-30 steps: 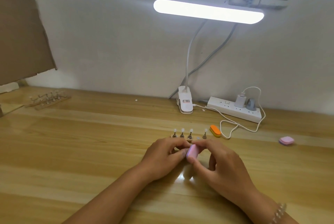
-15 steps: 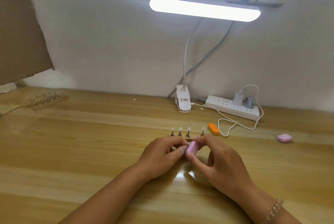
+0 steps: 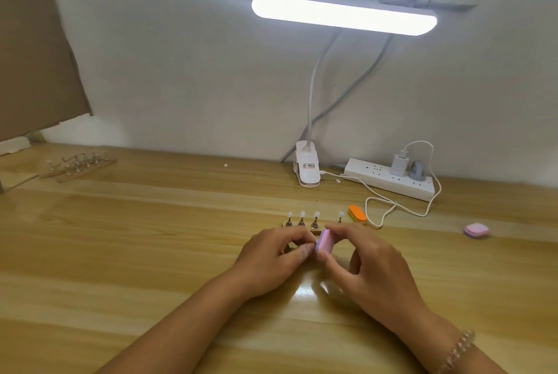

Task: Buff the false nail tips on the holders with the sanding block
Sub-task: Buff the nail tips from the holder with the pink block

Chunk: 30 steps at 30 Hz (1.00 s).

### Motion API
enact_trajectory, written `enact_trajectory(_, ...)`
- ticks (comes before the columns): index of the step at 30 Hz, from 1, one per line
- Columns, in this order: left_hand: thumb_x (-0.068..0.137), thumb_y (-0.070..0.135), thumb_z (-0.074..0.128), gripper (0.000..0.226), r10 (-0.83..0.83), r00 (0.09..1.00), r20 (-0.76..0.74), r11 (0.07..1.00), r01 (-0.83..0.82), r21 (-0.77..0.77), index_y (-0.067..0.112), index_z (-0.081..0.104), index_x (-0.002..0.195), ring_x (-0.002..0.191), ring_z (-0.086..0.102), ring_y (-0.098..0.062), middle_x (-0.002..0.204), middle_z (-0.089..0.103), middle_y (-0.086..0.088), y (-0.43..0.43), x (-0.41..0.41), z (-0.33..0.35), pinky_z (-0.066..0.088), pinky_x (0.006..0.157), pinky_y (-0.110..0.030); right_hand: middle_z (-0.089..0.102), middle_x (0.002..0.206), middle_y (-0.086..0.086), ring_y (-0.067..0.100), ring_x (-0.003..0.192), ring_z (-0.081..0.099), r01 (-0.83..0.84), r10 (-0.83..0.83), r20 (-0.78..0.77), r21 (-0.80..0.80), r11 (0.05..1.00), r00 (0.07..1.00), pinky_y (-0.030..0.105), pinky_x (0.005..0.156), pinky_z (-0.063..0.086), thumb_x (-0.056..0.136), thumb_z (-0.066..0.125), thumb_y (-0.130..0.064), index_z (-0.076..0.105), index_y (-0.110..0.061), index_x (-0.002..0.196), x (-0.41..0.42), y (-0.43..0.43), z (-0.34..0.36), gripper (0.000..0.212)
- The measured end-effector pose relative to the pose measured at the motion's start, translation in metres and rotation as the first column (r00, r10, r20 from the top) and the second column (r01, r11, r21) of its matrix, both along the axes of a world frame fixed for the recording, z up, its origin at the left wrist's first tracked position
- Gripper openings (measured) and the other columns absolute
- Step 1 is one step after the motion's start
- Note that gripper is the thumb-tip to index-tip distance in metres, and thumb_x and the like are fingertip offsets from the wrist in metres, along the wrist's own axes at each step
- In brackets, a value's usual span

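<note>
right hand [image 3: 371, 265] is pinching pink sanding block [image 3: 324, 242] | left hand [image 3: 271, 256] is curling beside it, grasp hidden | holders [image 3: 302, 219] are standing just behind

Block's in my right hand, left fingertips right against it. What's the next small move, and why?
Probably a short stroke of the pink sanding block across whatever the left hand brings to it; that item is hidden. The right hand grips the block, both hands meet there, and the row of nail tips behind has a gap.
</note>
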<state>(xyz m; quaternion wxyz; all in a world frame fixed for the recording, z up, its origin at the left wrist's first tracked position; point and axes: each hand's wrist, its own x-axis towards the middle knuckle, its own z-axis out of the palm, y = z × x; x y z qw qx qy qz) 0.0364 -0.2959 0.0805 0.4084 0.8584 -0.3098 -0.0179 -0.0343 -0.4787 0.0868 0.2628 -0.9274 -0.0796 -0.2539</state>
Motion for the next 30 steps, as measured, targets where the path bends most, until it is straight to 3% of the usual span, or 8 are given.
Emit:
enact_trajectory(2,0.098,0.03,0.058,0.014,0.0,1.0,0.001,1.0,0.0,-0.016,0.039,0.068,0.091,0.063,0.048,-0.001,0.081,0.064,0.027,0.0,0.0,0.0,0.042,0.068,-0.028,0.063,0.101,-0.024,-0.009,0.06,0.047,-0.03,0.03,-0.012,0.005,1.0,0.999,0.021,0.06,0.043,0.081,0.071,-0.044,0.064,-0.037,0.111,-0.001,0.002,0.0,0.032)
enact_trajectory(5,0.098,0.029,0.059,0.018,0.003,1.0,-0.003,0.999,-0.003,-0.043,0.04,0.068,0.088,0.064,0.05,0.002,0.079,0.065,0.029,-0.001,0.001,0.001,0.039,0.066,-0.024,0.065,0.096,-0.023,-0.007,0.06,0.046,0.069,-0.068,-0.014,0.113,0.991,0.998,0.03,0.066,0.049,0.08,0.074,-0.042,0.063,-0.035,0.106,0.004,-0.004,0.0,0.029)
enact_trajectory(10,0.098,0.029,0.059,0.019,0.004,1.0,-0.014,0.998,-0.005,-0.063,0.04,0.067,0.086,0.065,0.05,-0.003,0.074,0.062,0.029,0.0,0.001,0.001,0.043,0.068,-0.029,0.065,0.093,-0.023,-0.009,0.061,0.05,-0.018,0.018,-0.02,0.034,0.999,1.0,0.023,0.059,0.043,0.077,0.072,-0.05,0.061,-0.035,0.1,-0.001,0.001,-0.001,0.029)
enact_trajectory(14,0.099,0.028,0.059,0.016,-0.009,1.0,-0.019,0.997,0.007,-0.072,0.035,0.07,0.09,0.071,0.056,-0.003,0.082,0.068,0.026,-0.001,0.001,0.0,0.047,0.073,-0.032,0.065,0.093,-0.024,-0.006,0.059,0.047,0.069,-0.068,-0.011,0.091,0.993,0.998,0.031,0.065,0.048,0.078,0.071,-0.051,0.062,-0.035,0.101,0.003,-0.003,-0.001,0.029)
enact_trajectory(17,0.097,0.027,0.06,0.014,-0.006,1.0,-0.016,0.997,0.005,-0.078,0.035,0.07,0.092,0.063,0.05,0.0,0.079,0.064,0.026,0.0,0.002,-0.002,0.042,0.066,-0.028,0.064,0.092,-0.024,-0.002,0.061,0.052,-0.022,0.022,-0.011,0.018,1.0,1.0,0.023,0.057,0.042,0.077,0.066,-0.054,0.062,-0.036,0.1,-0.002,0.002,-0.002,0.029)
enact_trajectory(21,0.096,0.028,0.062,0.013,-0.003,1.0,-0.025,0.998,0.001,-0.062,0.037,0.07,0.094,0.06,0.05,0.005,0.084,0.065,0.027,-0.001,0.002,-0.002,0.038,0.065,-0.024,0.066,0.092,-0.022,-0.006,0.058,0.047,0.046,-0.047,0.009,0.124,0.991,0.999,0.028,0.065,0.046,0.08,0.07,-0.049,0.066,-0.035,0.105,0.003,-0.002,0.001,0.029)
enact_trajectory(25,0.09,0.02,0.065,0.021,0.014,0.999,-0.048,0.995,-0.019,-0.095,0.04,0.069,0.088,0.056,0.05,0.008,0.083,0.062,0.032,-0.002,0.002,-0.003,0.035,0.062,-0.019,0.063,0.096,-0.021,-0.001,0.057,0.048,-0.066,0.066,-0.004,-0.01,0.998,0.998,0.027,0.059,0.048,0.081,0.059,-0.058,0.065,-0.039,0.112,-0.005,0.005,0.002,0.037)
enact_trajectory(30,0.089,0.028,0.069,0.011,0.016,0.999,-0.04,0.997,-0.019,-0.076,0.038,0.074,0.092,0.06,0.052,0.01,0.088,0.063,0.03,-0.002,0.003,-0.004,0.035,0.062,-0.016,0.064,0.092,-0.021,-0.007,0.057,0.045,0.037,-0.037,0.005,0.067,0.997,0.999,0.023,0.063,0.04,0.081,0.068,-0.048,0.068,-0.033,0.107,0.001,-0.001,0.004,0.03)
